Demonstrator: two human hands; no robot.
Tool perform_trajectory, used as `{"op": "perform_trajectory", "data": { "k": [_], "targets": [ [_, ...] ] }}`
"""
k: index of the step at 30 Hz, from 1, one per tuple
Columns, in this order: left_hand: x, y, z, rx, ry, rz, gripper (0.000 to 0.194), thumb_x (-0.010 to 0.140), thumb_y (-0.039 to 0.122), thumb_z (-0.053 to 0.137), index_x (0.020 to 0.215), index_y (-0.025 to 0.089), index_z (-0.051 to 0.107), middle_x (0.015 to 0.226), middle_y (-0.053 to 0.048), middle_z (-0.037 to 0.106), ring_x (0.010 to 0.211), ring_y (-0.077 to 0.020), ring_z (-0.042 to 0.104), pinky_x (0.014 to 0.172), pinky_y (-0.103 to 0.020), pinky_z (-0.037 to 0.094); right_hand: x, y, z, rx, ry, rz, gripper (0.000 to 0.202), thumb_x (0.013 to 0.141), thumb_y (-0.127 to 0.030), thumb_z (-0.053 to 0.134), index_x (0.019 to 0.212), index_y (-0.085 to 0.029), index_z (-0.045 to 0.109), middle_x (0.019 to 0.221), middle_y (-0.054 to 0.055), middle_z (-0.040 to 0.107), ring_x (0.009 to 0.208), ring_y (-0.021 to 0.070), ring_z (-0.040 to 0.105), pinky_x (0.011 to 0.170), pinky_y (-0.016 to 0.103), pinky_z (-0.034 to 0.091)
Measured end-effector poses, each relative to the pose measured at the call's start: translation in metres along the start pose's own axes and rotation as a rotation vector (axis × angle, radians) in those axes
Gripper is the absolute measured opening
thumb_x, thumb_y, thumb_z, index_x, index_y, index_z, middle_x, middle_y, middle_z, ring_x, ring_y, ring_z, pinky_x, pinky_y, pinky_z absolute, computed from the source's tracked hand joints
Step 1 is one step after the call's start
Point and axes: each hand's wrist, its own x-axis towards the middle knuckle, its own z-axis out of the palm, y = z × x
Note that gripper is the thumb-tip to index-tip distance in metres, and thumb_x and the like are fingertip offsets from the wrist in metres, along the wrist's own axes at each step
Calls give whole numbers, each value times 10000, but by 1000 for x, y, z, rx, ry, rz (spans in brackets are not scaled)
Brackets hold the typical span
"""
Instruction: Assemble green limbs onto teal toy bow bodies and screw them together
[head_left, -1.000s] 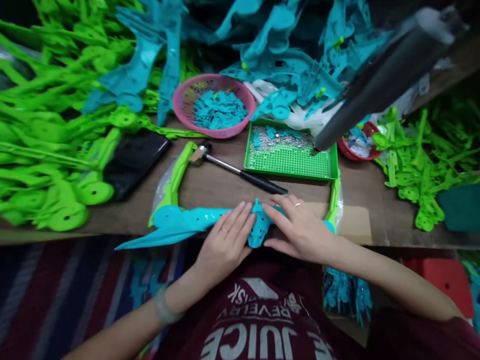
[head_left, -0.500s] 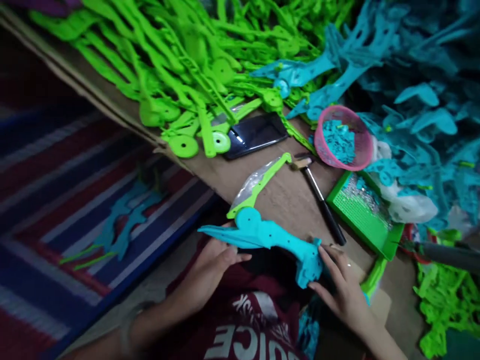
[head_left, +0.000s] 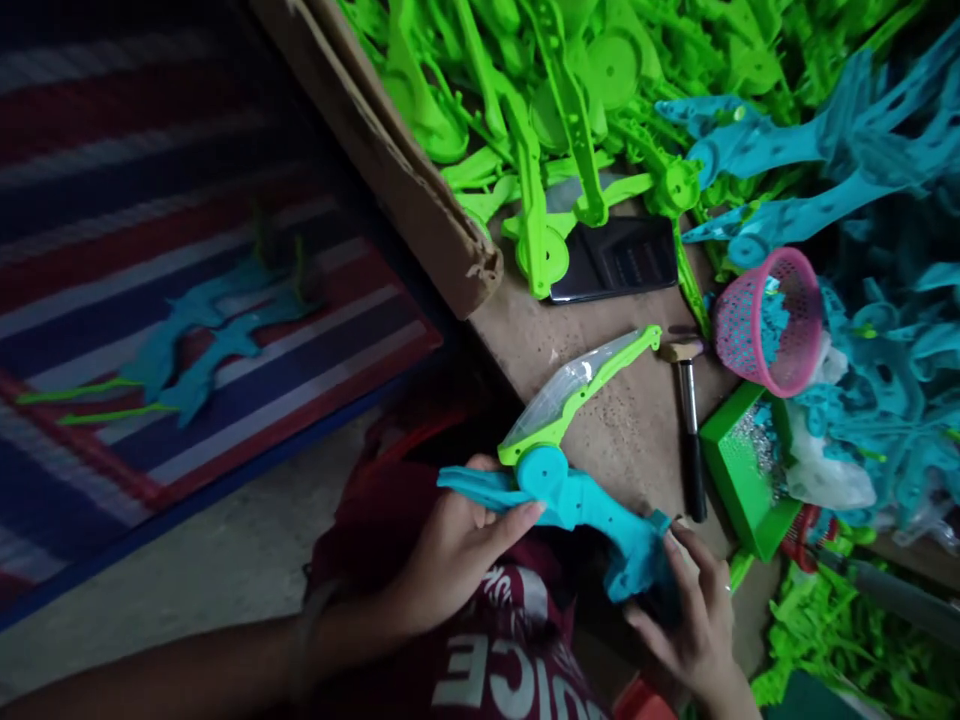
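A blue plastic part [head_left: 592, 500] with a round hub stretches between both hands, above my lap. My left hand [head_left: 457, 550] grips its pointed end, thumb along the lower side and other fingers behind. At the wider, blocky end my right hand [head_left: 694, 605] has its fingers and thumb around the edge. A lime-green arm with a clear film-like panel [head_left: 577, 390] rises from beside the hub toward the tabletop; whether it is joined there I cannot tell. A hammer [head_left: 688, 430] with a black grip lies right of the green arm.
Heaps of lime-green parts [head_left: 555, 70] and blue parts [head_left: 870, 150] cover the table [head_left: 517, 340]. Nearby are a phone [head_left: 615, 262], a pink basket [head_left: 806, 330] tilted on its side, and a green tray [head_left: 769, 540] of small metal pieces. Two blue-and-green assemblies [head_left: 217, 350] lie on a striped mat [head_left: 315, 370].
The view has shifted left, so the table things appear farther right. My left thumb now lies along the blue part near the hub. The pink basket has tipped over toward the right.
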Motion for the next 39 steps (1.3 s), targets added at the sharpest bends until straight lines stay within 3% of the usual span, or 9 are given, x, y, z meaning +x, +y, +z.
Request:
{"op": "perform_trajectory", "data": {
  "k": [3, 6, 11, 16, 24, 29, 33, 39],
  "targets": [
    [-1, -5, 0, -15, 22, 10, 375, 772, 385, 810, 839, 229, 476, 737, 39, 658, 712, -150, 681, 654, -258, 563, 31, -21, -5, -29, 55, -110, 848, 918, -515, 653, 1604, -145, 319, 1267, 218, 574, 1198, 375, 579, 881, 513, 582],
    [-2, -10, 0, 32, 40, 39, 390, 765, 382, 817, 921, 232, 492, 773, 31, 664, 708, -159, 682, 639, -260, 553, 69, -47, 1, -58, 9, -150, 844, 923, -414, 679, 1608, -125, 280, 1339, 251, 553, 1247, 384, 558, 909, 524, 584],
    [10, -16, -14, 234, -47, 295, 308, 760, 373, 833, 923, 222, 619, 896, 2, 630, 819, -163, 651, 725, -270, 534, 104, -56, 17, -88, -38, -178, 738, 966, -146, 573, 1605, -43, 219, 1252, 281, 635, 1135, 335, 623, 844, 453, 607],
    [27, -9, -29, 395, -214, 410, 277, 762, 390, 841, 924, 228, 685, 953, -14, 637, 870, -173, 634, 805, -306, 535, 100, -44, 19, -84, -46, -190, 804, 960, -134, 597, 1624, -38, 155, 1270, 295, 631, 1167, 344, 608, 867, 462, 601],
    [32, -18, -34, 400, -192, 567, 307, 794, 460, 828, 982, 248, 710, 975, -16, 644, 857, -158, 649, 764, -284, 558, 99, -45, 18, -85, -44, -199, 835, 934, -107, 627, 1620, -20, 160, 1270, 299, 621, 1141, 358, 604, 867, 470, 595],
    [44, -2, -40, 506, -331, 648, 290, 805, 467, 820, 963, 241, 730, 992, -25, 653, 849, -153, 670, 740, -265, 574, 101, -45, 16, -90, -45, -198, 814, 946, -118, 614, 1616, -10, 167, 1266, 296, 628, 1147, 357, 600, 865, 468, 596],
    [44, 6, -42, 530, -346, 708, 279, 815, 448, 814, 978, 241, 722, 1016, -24, 652, 878, -147, 683, 760, -252, 582, 101, -45, 15, -77, -58, -188, 797, 956, -118, 594, 1617, -10, 163, 1268, 295, 632, 1146, 349, 602, 872, 465, 597],
    [40, -4, -49, 559, -356, 637, 277, 837, 444, 795, 1041, 262, 745, 1113, -51, 665, 939, -168, 677, 793, -278, 580, 100, -42, 14, -68, -77, -181, 793, 964, -120, 573, 1625, -30, 145, 1303, 293, 615, 1156, 345, 596, 870, 454, 598]
  ]
}}
